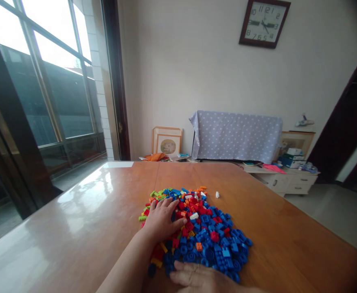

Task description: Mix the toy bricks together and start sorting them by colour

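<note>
A wide heap of plastic building bricks (202, 234) lies on the brown table. Blue ones crowd its right and near side, with red, orange, white, yellow and lime green ones toward the left and back. My left hand (161, 219) rests palm down on the left part of the heap, fingers spread. At the near edge of the heap my right hand (199, 278) lies flat, its fingers stretched toward the left against blue pieces. Its lower part runs out of view. Neither hand visibly grips a brick, though the bricks under both palms are hidden.
One white brick (217, 195) lies apart behind the heap on the glossy table (83, 228). Beyond the table stand a low white cabinet (297, 181), something under a dotted grey cloth (236, 136) and a framed picture (167, 142). Glazed windows (59, 81) are at left.
</note>
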A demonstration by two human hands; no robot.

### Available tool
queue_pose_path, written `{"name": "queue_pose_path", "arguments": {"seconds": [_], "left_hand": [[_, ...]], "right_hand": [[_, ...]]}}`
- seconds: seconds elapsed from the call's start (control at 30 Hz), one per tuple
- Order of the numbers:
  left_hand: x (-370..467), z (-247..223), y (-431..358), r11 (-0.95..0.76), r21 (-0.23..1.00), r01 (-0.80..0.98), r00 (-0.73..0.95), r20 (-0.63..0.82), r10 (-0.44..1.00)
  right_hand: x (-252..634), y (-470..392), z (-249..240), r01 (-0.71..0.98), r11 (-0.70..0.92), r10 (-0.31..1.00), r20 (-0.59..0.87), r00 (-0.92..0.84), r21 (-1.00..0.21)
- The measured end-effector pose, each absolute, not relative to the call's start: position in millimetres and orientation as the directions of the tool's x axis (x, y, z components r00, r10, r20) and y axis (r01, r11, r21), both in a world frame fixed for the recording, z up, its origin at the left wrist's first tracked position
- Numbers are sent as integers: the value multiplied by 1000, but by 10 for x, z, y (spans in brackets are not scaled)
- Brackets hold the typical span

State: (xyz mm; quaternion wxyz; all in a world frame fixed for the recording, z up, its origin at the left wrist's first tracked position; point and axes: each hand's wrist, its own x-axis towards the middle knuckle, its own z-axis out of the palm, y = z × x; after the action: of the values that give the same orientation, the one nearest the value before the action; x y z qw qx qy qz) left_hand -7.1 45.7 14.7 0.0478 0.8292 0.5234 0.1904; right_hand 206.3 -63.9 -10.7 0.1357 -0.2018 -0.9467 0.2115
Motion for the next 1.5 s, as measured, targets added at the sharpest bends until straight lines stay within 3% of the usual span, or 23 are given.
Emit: {"name": "queue_pose_path", "arguments": {"seconds": [0.17,0.4,0.63,0.73,0.83,0.93,1.07,1.27,1.5], "left_hand": [[-59,155,444,-439,275,855,367,277,888],[-47,131,451,-441,274,855,351,322,879],[-40,136,474,-411,284,866,333,286,899],[-53,133,481,-405,279,871,328,284,901],[-61,139,490,-403,263,877,317,317,894],[-55,178,492,-380,238,894,281,363,888],[-40,301,460,-388,218,895,251,473,845],[97,517,283,-470,252,846,287,529,799],[27,492,-473,-656,191,730,564,375,736]], "right_hand": [[2059,-434,135,192,840,354,245,-902,-507],[2049,-291,101,259,751,572,401,-716,-608],[2143,-292,292,284,648,721,450,-526,-707],[2347,-340,462,363,592,803,488,-342,-719],[2687,-366,453,514,456,853,521,-20,-727],[3013,-449,212,711,267,858,496,131,-650],[3146,-674,-197,870,109,951,305,50,-480],[2972,-760,-283,957,98,968,249,-27,-275],[3015,-603,-263,960,140,947,315,-58,-242]]}}
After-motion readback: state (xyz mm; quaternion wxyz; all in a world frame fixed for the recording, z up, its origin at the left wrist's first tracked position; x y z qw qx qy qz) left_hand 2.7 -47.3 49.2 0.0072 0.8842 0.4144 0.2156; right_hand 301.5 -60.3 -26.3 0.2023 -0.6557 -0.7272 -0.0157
